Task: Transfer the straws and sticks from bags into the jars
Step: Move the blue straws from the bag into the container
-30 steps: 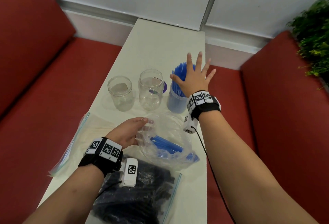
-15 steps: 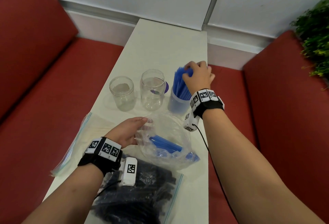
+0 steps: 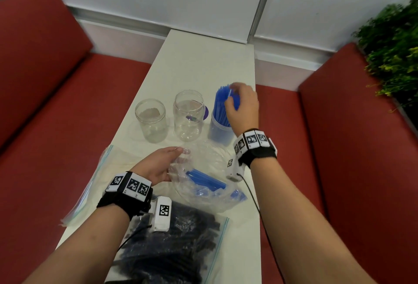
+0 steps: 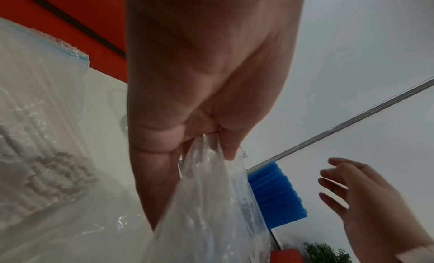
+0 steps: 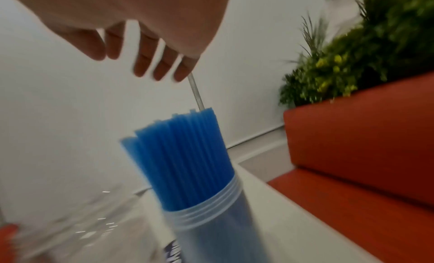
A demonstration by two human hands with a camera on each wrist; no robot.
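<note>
Three jars stand in a row across the white table (image 3: pixel 203 62). The right jar (image 3: pixel 220 131) is packed with upright blue straws (image 3: pixel 221 105) (image 5: pixel 185 155); the other two jars (image 3: pixel 151 121) (image 3: pixel 188 115) look empty. My right hand (image 3: pixel 235 96) (image 5: pixel 140 59) hovers just over the straw tops with loose fingers and holds nothing. My left hand (image 3: pixel 162 161) (image 4: pixel 199 100) pinches the rim of a clear bag (image 3: pixel 203 159) (image 4: pixel 211 211) lying on the table. A few blue straws (image 3: pixel 204 179) lie inside that bag.
A zip bag of dark sticks (image 3: pixel 172 245) lies under my left wrist at the near edge. Another zip bag of pale straws (image 3: pixel 99 182) (image 4: pixel 35 137) lies at the table's left edge. Red benches (image 3: pixel 56 103) flank the narrow table; a plant (image 3: pixel 393 46) stands far right.
My right hand went from spread above the jarred straws, down onto their tops, and has now lifted off with loose fingers. The left hand kept its pinch on the bag.
</note>
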